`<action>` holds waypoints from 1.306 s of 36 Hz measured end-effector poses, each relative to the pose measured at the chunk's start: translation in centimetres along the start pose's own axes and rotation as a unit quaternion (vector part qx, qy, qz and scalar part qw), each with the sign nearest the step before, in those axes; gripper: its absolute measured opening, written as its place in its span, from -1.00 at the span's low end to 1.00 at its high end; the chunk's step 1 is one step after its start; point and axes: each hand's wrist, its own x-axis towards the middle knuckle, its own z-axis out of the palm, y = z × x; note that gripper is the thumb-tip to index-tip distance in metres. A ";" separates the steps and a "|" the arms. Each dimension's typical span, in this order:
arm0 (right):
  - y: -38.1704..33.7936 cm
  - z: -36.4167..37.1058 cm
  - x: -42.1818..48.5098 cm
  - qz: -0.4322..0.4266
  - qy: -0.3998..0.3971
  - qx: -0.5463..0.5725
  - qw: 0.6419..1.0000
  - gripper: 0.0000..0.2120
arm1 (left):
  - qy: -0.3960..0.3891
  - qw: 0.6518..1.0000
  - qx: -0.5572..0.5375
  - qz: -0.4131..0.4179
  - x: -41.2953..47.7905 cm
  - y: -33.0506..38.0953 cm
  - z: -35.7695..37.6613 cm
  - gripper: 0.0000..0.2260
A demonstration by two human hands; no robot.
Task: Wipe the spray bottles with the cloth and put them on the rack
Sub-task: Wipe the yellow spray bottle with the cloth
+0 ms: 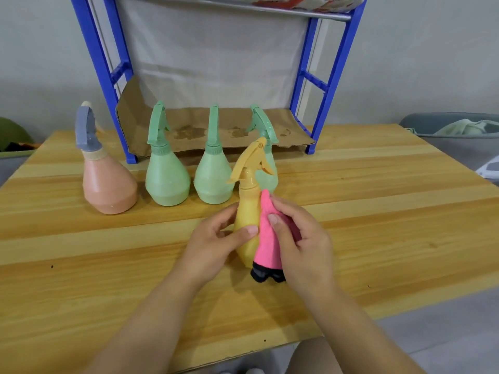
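My left hand grips a yellow spray bottle by its body, upright above the wooden table. Against the bottle's right side my right hand presses a pink cloth with a dark edge hanging below. Behind stand a pink bottle with a grey trigger and three green bottles in a row; the rightmost one is partly hidden by the yellow bottle. The blue rack stands at the back of the table, its lower shelf lined with brown cardboard.
A grey basin with pale cloth sits at the far right beyond the table. A dark green object lies at the left edge. The rack's upper shelf carries something flat with red print. Water stains mark the cardboard.
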 end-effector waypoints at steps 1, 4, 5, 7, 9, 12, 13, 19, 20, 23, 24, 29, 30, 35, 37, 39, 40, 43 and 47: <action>-0.1 0.2 0.3 -0.012 0.003 -0.003 1.000 -0.70 | -0.005 1.000 -0.021 0.003 -0.1 0.2 0.0 -0.52; -0.6 0.6 1.1 -0.040 0.011 0.007 0.999 -0.72 | -0.004 0.997 -0.072 0.008 0.0 1.0 -0.3 -0.52; -0.8 0.8 1.4 -0.045 0.011 0.019 0.999 -0.73 | -0.007 0.996 -0.083 0.011 0.1 1.4 -0.5 -0.54; -1.2 1.1 2.0 -0.048 0.014 0.047 0.998 -0.74 | -0.015 0.995 -0.096 0.019 0.3 2.1 -0.9 -0.57; -1.5 1.3 2.5 -0.057 0.023 0.059 0.996 -0.73 | -0.014 0.994 -0.103 0.026 0.6 2.8 -1.2 -0.57; -1.4 1.7 3.0 -0.067 0.025 0.027 0.997 -0.70 | -0.001 0.993 -0.116 0.039 1.0 3.3 -1.3 -0.60; -1.3 1.8 3.1 -0.056 0.022 0.016 0.998 -0.69 | 0.001 0.992 -0.117 0.043 1.1 3.3 -1.3 -0.61; -0.2 2.7 2.9 -0.047 -0.035 -0.050 0.997 -0.56 | 0.043 0.994 -0.088 0.057 1.8 2.6 -1.7 -0.56; 0.0 2.9 2.9 -0.051 -0.039 -0.053 0.997 -0.57 | 0.049 0.993 -0.089 0.060 1.9 2.4 -1.8 -0.55; 0.6 3.2 3.4 -0.063 -0.028 -0.035 0.997 -0.58 | 0.077 0.990 -0.098 0.058 2.1 2.0 -2.0 -0.53; 0.7 3.3 3.6 -0.071 -0.020 -0.030 0.997 -0.59 | 0.082 0.989 -0.109 0.057 2.1 2.0 -2.0 -0.55; 0.8 3.6 4.9 -0.073 -0.019 0.016 0.997 -0.61 | 0.074 0.988 -0.129 0.051 2.3 1.7 -2.7 -0.54; 0.7 3.6 5.2 -0.061 -0.029 0.033 0.997 -0.63 | 0.070 0.988 -0.129 0.048 2.3 1.5 -2.9 -0.49; 0.4 3.6 6.8 -0.038 -0.058 0.103 0.992 -0.76 | 0.073 0.989 -0.120 0.051 2.5 1.2 -3.3 -0.58; 0.6 3.9 7.2 -0.040 -0.058 0.104 0.992 -0.72 | 0.089 0.987 -0.123 0.054 2.6 1.3 -3.1 -0.69; 0.9 4.5 7.3 -0.056 -0.057 0.090 0.993 -0.66 | 0.103 0.984 -0.133 0.060 2.7 1.5 -3.1 -0.72; 1.1 4.8 7.3 -0.069 -0.057 0.079 0.993 -0.64 | 0.109 0.983 -0.133 0.063 2.8 1.6 -3.1 -0.71; 1.5 5.4 6.9 -0.111 -0.051 0.042 0.992 -0.58 | 0.125 0.980 -0.138 0.071 2.8 1.5 -2.9 -0.65; 1.8 5.4 6.7 -0.094 -0.049 0.073 0.992 -0.58 | 0.132 0.978 -0.131 0.089 2.9 1.3 -2.7 -0.64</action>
